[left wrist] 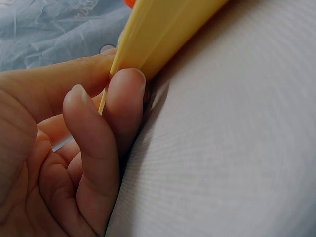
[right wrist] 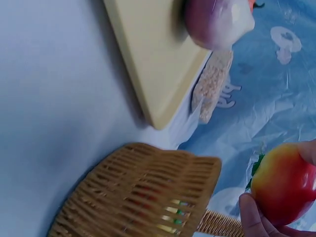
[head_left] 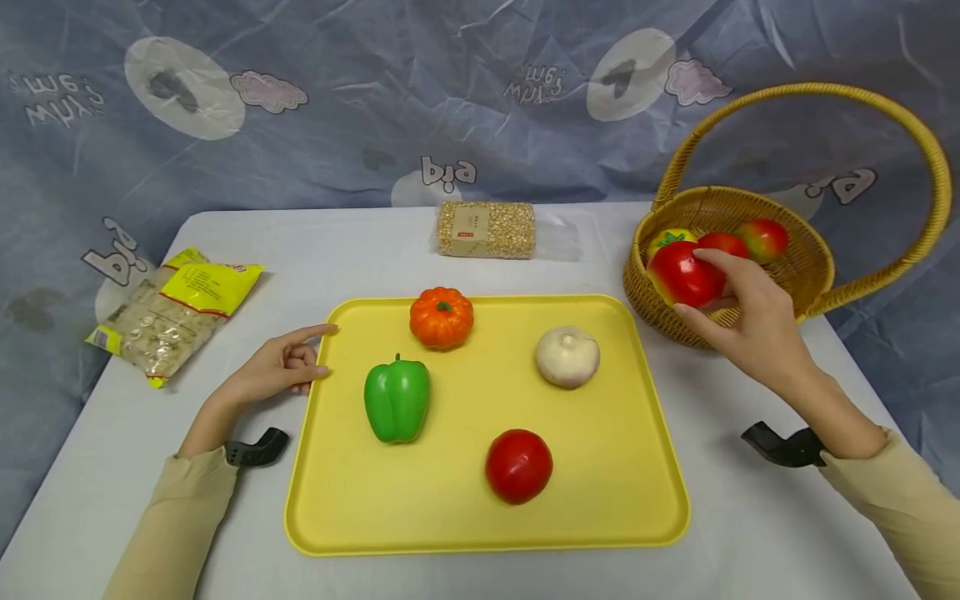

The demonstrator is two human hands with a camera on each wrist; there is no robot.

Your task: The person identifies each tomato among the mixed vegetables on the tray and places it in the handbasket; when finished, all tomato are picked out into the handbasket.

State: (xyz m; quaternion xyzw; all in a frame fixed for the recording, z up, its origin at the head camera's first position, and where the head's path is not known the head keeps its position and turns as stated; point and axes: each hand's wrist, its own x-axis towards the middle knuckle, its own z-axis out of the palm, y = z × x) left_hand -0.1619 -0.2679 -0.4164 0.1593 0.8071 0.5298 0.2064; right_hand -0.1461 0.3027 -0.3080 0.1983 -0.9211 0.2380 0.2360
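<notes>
In the head view my right hand [head_left: 757, 312] holds a red fruit [head_left: 686, 275] with a yellow patch over the near left side of the basket [head_left: 652, 308]. The right wrist view shows green leaves at the yellow end of this fruit [right wrist: 284, 185], with thumb and fingers on opposite sides. My left hand [head_left: 273, 367] is at the left edge of the yellow tray [head_left: 480, 533]. In the left wrist view its fingers [left wrist: 126, 98] pinch the tray's rim [left wrist: 131, 49]. On the tray are a green bell pepper [head_left: 397, 400], an orange pumpkin [head_left: 442, 318], a red tomato-like ball [head_left: 518, 467] and a pale bulb [head_left: 567, 357].
Inside the basket lie several red and yellow fruits [head_left: 763, 240]; its tall handle [head_left: 926, 158] arches up to the right. A bag of yellow grain [head_left: 510, 229] lies behind the tray. A yellow-and-clear packet [head_left: 180, 312] lies at the left table edge. Patterned cloth [head_left: 337, 108] hangs behind.
</notes>
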